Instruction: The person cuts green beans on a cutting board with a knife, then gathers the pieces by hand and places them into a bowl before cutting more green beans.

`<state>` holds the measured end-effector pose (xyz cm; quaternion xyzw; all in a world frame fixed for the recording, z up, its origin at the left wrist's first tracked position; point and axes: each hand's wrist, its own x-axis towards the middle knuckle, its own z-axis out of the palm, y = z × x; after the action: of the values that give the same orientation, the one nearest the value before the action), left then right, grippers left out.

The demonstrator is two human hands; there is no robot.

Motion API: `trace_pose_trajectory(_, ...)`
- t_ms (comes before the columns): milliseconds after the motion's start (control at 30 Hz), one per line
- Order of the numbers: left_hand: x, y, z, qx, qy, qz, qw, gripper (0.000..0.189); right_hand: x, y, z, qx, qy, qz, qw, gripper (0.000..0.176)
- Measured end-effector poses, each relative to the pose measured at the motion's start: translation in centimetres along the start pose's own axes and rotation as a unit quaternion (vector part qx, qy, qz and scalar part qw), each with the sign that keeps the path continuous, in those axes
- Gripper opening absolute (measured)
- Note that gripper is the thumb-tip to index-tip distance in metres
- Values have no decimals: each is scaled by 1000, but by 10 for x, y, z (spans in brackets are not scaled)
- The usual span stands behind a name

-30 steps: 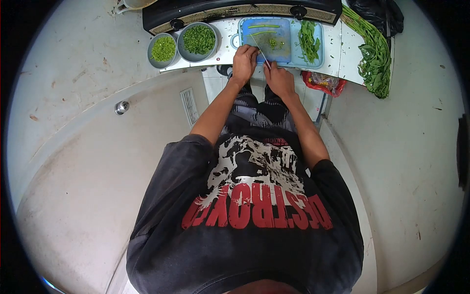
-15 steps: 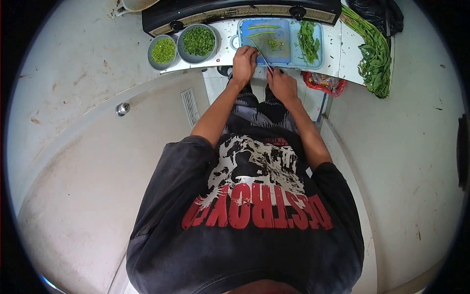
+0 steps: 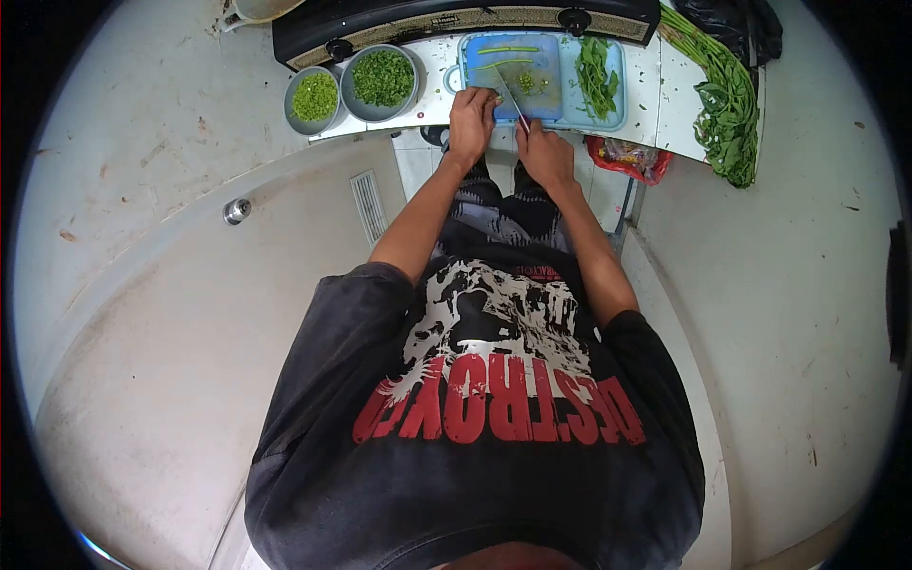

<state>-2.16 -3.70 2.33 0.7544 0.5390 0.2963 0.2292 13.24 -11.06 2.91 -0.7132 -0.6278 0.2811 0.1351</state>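
Knife (image 3: 511, 98), probably light and stiff, best held by its handle: the right grip (image 3: 545, 152) is clamped there, the blade slanting over the blue cutting board (image 3: 550, 57). The left hand (image 3: 471, 120) curls at the board's near-left corner; whether it pinches anything I cannot tell. Both forearms reach in from the board's near side. Slender stems (image 3: 506, 49), likely crisp and easily snapped, lie toward the board's far edge.

Thin knife (image 3: 513, 104) is held tip toward 11 o'clock, chopped green bits (image 3: 527, 84) are kinda scattered around its 1 o'clock, and a couple long stems (image 3: 507, 49) are laid near 12 on the blue board (image 3: 543, 106).
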Motion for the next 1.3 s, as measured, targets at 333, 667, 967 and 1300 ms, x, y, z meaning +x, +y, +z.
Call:
trace_pose_trajectory(333, 0, -1, 0, 2, -6, -8, 1000, 9, -4, -2, 6, 18, -1, -44, 999, 40)
trace_pose_trajectory(667, 1, -3, -1, 5, -11, 9, 1000, 10, 11, -11, 6, 3, -18, -27, 999, 40)
trace_pose_trajectory(967, 2, -1, -4, -9, -16, -20, 1000, 9, -11, 7, 1, -26, 0, -50, 998, 40)
trace_pose_trajectory(1300, -1, 0, -2, -3, 7, 7, 1000, 10, -10, -1, -1, 16, -12, -33, 999, 41)
